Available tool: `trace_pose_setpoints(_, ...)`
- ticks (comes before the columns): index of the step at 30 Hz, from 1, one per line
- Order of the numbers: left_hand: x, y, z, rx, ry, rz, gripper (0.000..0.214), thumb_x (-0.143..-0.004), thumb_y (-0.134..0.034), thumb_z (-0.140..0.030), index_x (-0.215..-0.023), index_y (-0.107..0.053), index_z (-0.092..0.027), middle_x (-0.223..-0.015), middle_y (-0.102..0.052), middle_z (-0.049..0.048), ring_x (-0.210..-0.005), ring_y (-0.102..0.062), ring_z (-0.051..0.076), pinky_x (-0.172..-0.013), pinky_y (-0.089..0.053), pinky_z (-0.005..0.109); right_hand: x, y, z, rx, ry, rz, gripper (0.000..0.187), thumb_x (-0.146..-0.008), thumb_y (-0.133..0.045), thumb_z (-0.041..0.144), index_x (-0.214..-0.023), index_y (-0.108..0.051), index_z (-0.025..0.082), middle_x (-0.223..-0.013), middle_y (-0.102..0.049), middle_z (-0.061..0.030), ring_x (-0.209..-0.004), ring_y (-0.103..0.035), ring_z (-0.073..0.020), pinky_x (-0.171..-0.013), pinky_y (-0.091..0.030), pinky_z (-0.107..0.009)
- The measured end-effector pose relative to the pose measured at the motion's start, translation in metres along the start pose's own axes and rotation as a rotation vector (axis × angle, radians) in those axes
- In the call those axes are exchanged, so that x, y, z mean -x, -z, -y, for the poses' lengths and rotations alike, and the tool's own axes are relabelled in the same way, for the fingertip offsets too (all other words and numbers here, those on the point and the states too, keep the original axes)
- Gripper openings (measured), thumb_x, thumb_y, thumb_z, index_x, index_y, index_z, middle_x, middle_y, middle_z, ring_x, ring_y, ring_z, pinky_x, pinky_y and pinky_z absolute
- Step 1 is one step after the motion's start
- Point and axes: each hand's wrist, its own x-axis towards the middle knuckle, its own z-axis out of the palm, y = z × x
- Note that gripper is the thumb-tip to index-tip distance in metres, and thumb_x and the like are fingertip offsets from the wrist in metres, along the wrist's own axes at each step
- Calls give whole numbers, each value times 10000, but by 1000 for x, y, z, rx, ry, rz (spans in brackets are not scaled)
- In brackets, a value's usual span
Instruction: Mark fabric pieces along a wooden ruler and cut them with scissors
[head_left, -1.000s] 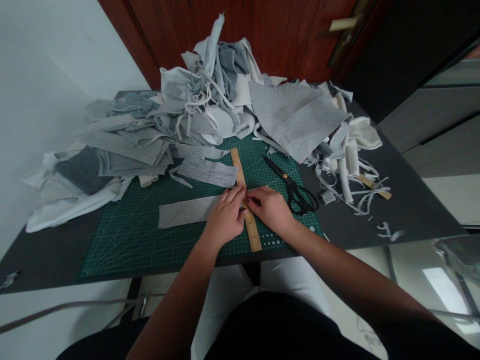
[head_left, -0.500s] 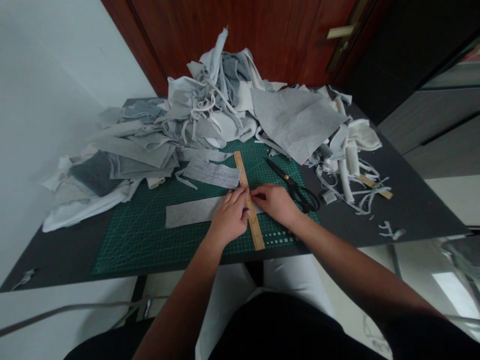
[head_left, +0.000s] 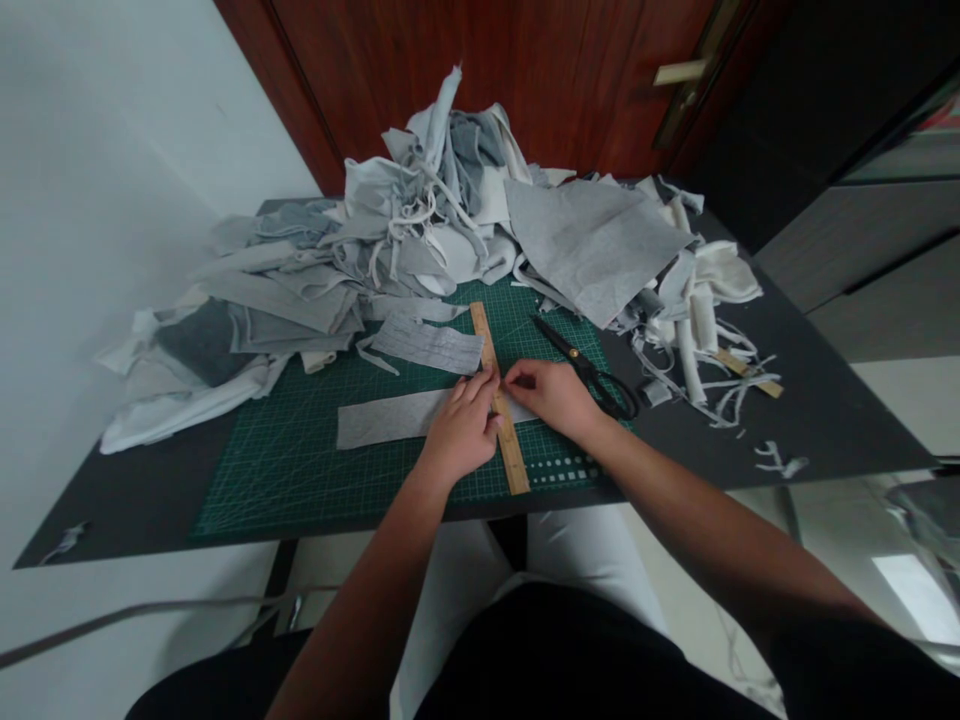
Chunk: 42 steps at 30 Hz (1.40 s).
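My left hand [head_left: 463, 430] lies with fingers stretched out over a grey fabric strip [head_left: 382, 420], its fingertips on a wooden ruler [head_left: 513, 460] that crosses the strip. At the ruler's right edge, my right hand [head_left: 559, 398] is closed in a pinch; whatever its fingertips hold, if anything, is hidden. A bit of the strip shows below that hand. Everything rests on a green cutting mat [head_left: 277, 480]. Black scissors [head_left: 594, 376] lie just beyond my right hand. Behind my left hand is a smaller grey fabric piece [head_left: 427, 344] with a lined surface.
A high heap of grey and white fabric scraps [head_left: 420, 220] covers the back of the dark table [head_left: 697, 430]. On the right are a broad grey fabric piece [head_left: 592, 240], loose string-like offcuts [head_left: 727, 385] and a second wooden stick [head_left: 769, 387]. A wooden door [head_left: 555, 80] stands behind.
My right hand's fingertips have shifted slightly away from the ruler's edge. My left hand and the ruler hold their places on the strip. The view has tilted a little.
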Motion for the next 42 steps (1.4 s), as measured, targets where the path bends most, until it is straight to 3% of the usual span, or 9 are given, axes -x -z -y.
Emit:
trace_pose_setpoints(10, 0, -1, 0, -7, -7, 1, 617, -925, -553, -174, -1531, -439, -150, -1658, -437, 120, -1537, -404, 273, -1310, -287, 488, 1, -8, -6, 206, 138, 29, 115, -911, -672, 125, -960, -764, 176, -913, -748, -65, -867, -682, -195, -830, -489, -291)
trace_pose_setpoints(15, 0, -1, 1, -3, -8, 1, 626, -924, -549, -183, -1539, -429, -188, -1653, -444, 113, -1531, -415, 277, -1300, -301, 507, -4, -5, 0, 163, 82, 39, 142, -910, -656, 99, -950, -766, 179, -920, -772, -56, -844, -696, -185, -808, -489, -283)
trace_pose_setpoints(20, 0, -1, 1, -17, 6, 13, 618, -935, -558, -196, -1539, -437, -139, -1659, -435, 123, -1532, -409, 294, -1311, -285, 489, -10, -5, 7, 174, -30, 74, 98, -909, -703, 189, -944, -794, 188, -895, -795, -58, -802, -713, -206, -739, -479, -299)
trace_pose_setpoints(30, 0, -1, 0, 3, 1, 10, 604, -941, -549, -192, -1536, -441, -169, -1663, -431, 118, -1538, -404, 284, -1311, -281, 499, -7, -4, 3, 192, 85, 79, 119, -930, -692, 180, -972, -804, 185, -924, -766, -66, -859, -696, -201, -809, -484, -300)
trace_pose_setpoints(39, 0, -1, 1, 6, 7, 20, 630, -937, -573, -183, -1547, -429, -121, -1673, -413, 122, -1539, -393, 282, -1323, -258, 459, -9, -11, -1, 186, 29, -7, 112, -863, -749, 211, -771, -708, 160, -797, -698, -43, -748, -626, -176, -711, -445, -286)
trace_pose_setpoints(42, 0, -1, 1, 8, 2, 12, 623, -936, -576, -182, -1540, -434, -140, -1663, -428, 119, -1538, -396, 277, -1322, -261, 466, -8, -11, -3, 116, 10, -27, 39, -853, -744, 165, -823, -720, 157, -772, -699, -24, -719, -631, -166, -701, -457, -277)
